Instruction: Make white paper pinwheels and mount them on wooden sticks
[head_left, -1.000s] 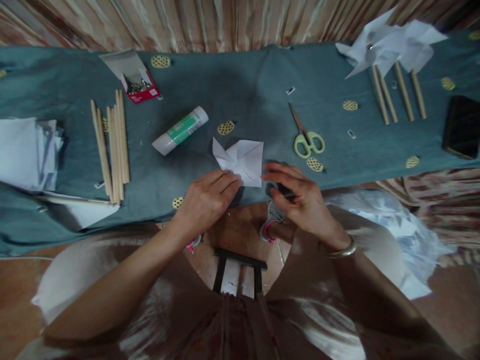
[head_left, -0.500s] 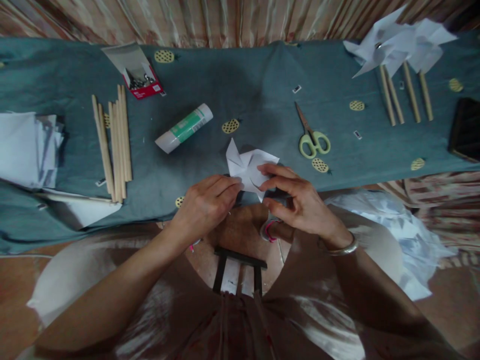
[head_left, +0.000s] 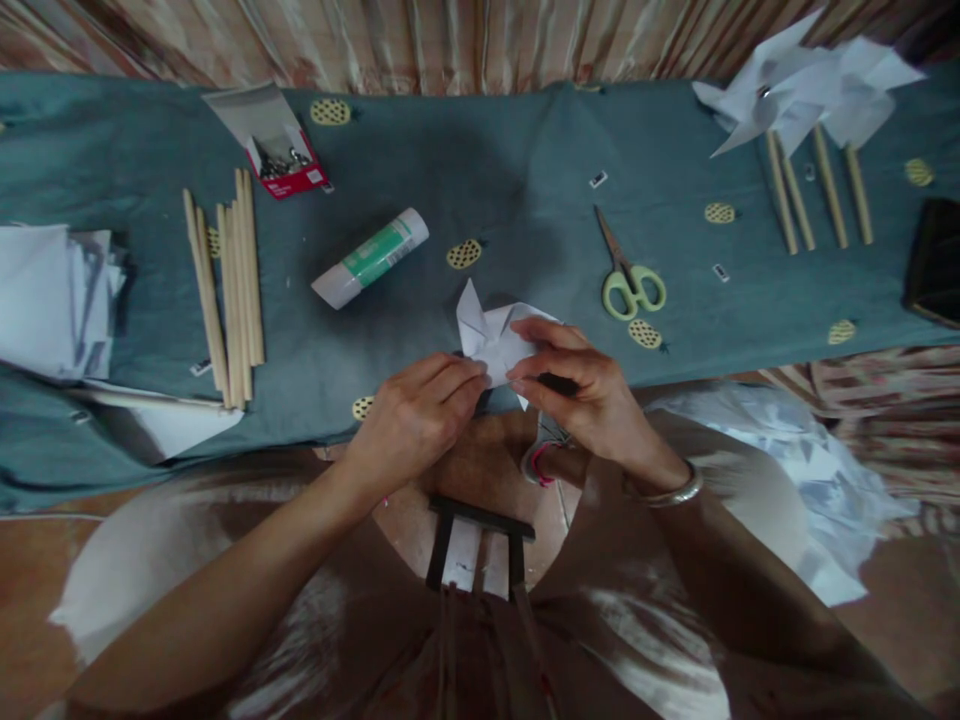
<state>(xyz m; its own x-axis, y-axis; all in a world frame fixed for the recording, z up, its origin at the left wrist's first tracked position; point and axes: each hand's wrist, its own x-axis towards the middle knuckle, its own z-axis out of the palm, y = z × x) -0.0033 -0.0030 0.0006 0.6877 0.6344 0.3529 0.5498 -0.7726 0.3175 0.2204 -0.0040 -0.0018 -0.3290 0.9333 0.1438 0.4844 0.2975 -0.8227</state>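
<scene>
A white folded paper piece (head_left: 491,335), pinwheel-shaped, lies at the near edge of the teal cloth (head_left: 480,170). My left hand (head_left: 416,415) pinches its lower left part with curled fingers. From the right, my right hand (head_left: 577,385) closes its fingers over the paper's right flaps. The two hands almost meet at the paper's middle. A silver bangle sits on my right wrist.
A glue stick (head_left: 370,258) lies left of the paper, green-handled scissors (head_left: 628,272) to the right. Wooden sticks (head_left: 229,285) and a paper stack (head_left: 52,300) are at the left, a red pin box (head_left: 281,150) behind. Finished pinwheels on sticks (head_left: 806,120) lie far right.
The paper's flaps have been folded toward its centre, so it looks smaller. My right hand has come in from the right edge onto the paper. My left hand has barely moved.
</scene>
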